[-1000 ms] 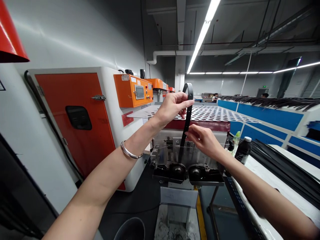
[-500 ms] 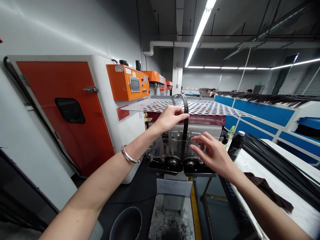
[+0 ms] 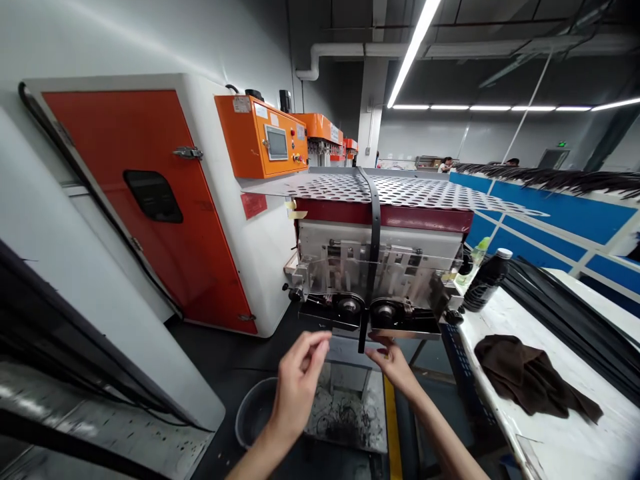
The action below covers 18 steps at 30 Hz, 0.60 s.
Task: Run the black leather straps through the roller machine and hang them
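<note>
Right now the black strap (image 3: 371,247) lies over the perforated steel table (image 3: 415,191) and drops down the front of the machine (image 3: 385,253), behind a clear guard (image 3: 400,277). It passes between two black rollers (image 3: 367,310), and its tail end (image 3: 362,340) pokes out just below them.

Under the machine, the left hand (image 3: 300,387) sits just left of that tail, thumb and fingers drawn together with nothing visible between them, so it isn't gripping the strap. The right hand (image 3: 393,365) is just to the tail's right, its fingertips (image 3: 374,353) curled close to the strap but apparently not touching it. Part of that hand is hidden, so I can't tell whether it has fully let go or is closing.

Below both hands, a dark round pail (image 3: 255,411) stands beside a bin of black shavings (image 3: 345,420). To the right, a white workbench (image 3: 550,437) carries a crumpled brown cloth (image 3: 525,373), a black bottle (image 3: 485,283) and a pile of long black strips (image 3: 560,300). To the left of the machine, an orange control box (image 3: 260,143) with a touchscreen is mounted beside an orange door (image 3: 150,200).
</note>
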Tool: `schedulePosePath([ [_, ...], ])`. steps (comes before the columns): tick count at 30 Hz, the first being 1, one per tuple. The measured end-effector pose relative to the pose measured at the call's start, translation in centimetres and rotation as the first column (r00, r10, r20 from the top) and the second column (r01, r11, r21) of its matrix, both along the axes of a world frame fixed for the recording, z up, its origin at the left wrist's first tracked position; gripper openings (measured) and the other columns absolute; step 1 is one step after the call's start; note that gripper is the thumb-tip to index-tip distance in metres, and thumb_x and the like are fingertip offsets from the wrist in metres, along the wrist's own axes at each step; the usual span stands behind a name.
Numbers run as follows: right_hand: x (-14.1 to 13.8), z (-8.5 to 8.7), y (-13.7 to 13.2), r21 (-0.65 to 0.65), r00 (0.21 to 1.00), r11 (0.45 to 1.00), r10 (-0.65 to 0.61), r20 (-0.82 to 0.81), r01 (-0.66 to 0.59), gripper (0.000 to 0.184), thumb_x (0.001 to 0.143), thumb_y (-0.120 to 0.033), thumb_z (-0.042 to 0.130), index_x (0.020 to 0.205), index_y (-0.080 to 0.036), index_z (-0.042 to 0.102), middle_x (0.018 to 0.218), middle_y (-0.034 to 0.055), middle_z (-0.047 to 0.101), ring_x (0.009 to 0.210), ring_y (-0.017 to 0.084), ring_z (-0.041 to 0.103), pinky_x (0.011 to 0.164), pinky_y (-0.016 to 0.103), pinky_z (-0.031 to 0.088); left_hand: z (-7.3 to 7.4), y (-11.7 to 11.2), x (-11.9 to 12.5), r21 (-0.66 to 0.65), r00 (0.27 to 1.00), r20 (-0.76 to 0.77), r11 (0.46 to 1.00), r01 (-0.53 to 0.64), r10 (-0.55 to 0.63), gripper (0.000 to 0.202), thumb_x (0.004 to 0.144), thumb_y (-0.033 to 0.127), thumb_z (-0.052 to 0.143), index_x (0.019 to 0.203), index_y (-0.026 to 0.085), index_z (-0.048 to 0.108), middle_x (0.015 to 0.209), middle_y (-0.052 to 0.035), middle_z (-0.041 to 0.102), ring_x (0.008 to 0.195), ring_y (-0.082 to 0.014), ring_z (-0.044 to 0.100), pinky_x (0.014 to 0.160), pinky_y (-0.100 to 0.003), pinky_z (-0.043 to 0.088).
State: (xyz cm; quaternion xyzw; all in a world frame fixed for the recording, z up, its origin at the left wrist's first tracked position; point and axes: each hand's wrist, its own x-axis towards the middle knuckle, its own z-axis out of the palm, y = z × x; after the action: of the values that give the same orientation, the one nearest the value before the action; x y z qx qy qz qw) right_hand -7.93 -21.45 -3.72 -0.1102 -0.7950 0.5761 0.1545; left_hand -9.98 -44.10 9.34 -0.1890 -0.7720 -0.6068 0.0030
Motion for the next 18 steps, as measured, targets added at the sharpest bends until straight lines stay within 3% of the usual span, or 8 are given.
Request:
schedulePosePath([
  [3, -1.6, -0.6, 0.0, 0.026, 0.999, 0.999, -0.029, 0.017, 0.028, 0.034, 0.078, -0.045, 0.061, 0.101, -0.020, 0.065, 0.116, 0.0123, 0.066, 0.112, 0.031, 0.059, 0.094, 0.040, 0.047, -6.0, -1.5, 2.3, -0.043, 0.968, 0.250, 0.999, 0.000, 0.011, 0.031, 0.084, 0.051, 0.053, 0.101, 0.027, 0.066, 0.086, -0.0010, 0.066, 0.066, -0.0158, 0.055, 0.057, -0.028, 0.043],
  [5, -2.1, -0.6, 0.0, 0.051, 0.999, 0.998, -0.032, 0.026, 0.031, 0.027, 0.076, -0.041, 0.061, 0.094, -0.021, 0.066, 0.111, 0.0112, 0.068, 0.108, 0.031, 0.060, 0.095, 0.041, 0.045, -8.8, -2.5, 3.3, -0.059, 0.942, 0.335, 0.998, 0.010, 0.010, 0.035, 0.083, 0.054, 0.054, 0.101, 0.027, 0.065, 0.084, -0.0013, 0.065, 0.061, -0.0142, 0.050, 0.052, -0.027, 0.039],
  [7, -2.0, -0.6, 0.0, 0.070, 0.999, 0.998, -0.013, 0.041, 0.010, 0.021, 0.075, -0.037, 0.062, 0.088, -0.021, 0.066, 0.104, 0.0099, 0.068, 0.105, 0.030, 0.060, 0.095, 0.041, 0.043, -10.8, -3.4, 3.9, -0.066, 0.927, 0.375, 0.998, 0.005, 0.021, 0.038, 0.082, 0.056, 0.053, 0.101, 0.026, 0.065, 0.083, -0.0014, 0.064, 0.057, -0.0130, 0.046, 0.047, -0.026, 0.035],
  [10, -1.3, -1.1, -0.3, 0.084, 0.997, 0.996, 0.032, 0.067, -0.038, 0.015, 0.073, -0.034, 0.061, 0.080, -0.021, 0.064, 0.096, 0.0075, 0.067, 0.101, 0.029, 0.059, 0.094, 0.039, 0.041, -12.6, -4.1, 4.3, -0.086, 0.913, 0.407, 0.996, 0.000, 0.035, 0.040, 0.082, 0.057, 0.051, 0.101, 0.025, 0.064, 0.083, -0.0021, 0.063, 0.057, -0.0127, 0.046, 0.043, -0.025, 0.030],
  [14, 0.6, -2.3, -1.4, 0.012, 0.982, 0.993, 0.117, 0.149, -0.120, 0.011, 0.069, -0.031, 0.058, 0.071, -0.021, 0.056, 0.078, 0.0033, 0.061, 0.087, 0.025, 0.058, 0.085, 0.035, 0.042, -13.6, -3.3, 3.8, -0.103, 0.857, 0.515, 0.991, 0.086, -0.021, 0.041, 0.079, 0.052, 0.054, 0.103, 0.020, 0.062, 0.086, -0.0037, 0.062, 0.064, -0.0143, 0.052, 0.046, -0.024, 0.033],
  [18, 2.8, -3.0, -3.2, -0.157, 0.937, 0.964, 0.250, 0.244, -0.216, 0.014, 0.069, -0.031, 0.054, 0.061, -0.020, 0.050, 0.062, -0.0008, 0.054, 0.066, 0.018, 0.051, 0.065, 0.028, 0.039, -13.4, -0.8, 3.3, 0.005, 0.663, 0.738, 0.984, 0.179, -0.125, 0.036, 0.070, 0.041, 0.064, 0.098, 0.018, 0.064, 0.090, -0.0034, 0.062, 0.084, -0.0175, 0.058, 0.064, -0.025, 0.043],
])
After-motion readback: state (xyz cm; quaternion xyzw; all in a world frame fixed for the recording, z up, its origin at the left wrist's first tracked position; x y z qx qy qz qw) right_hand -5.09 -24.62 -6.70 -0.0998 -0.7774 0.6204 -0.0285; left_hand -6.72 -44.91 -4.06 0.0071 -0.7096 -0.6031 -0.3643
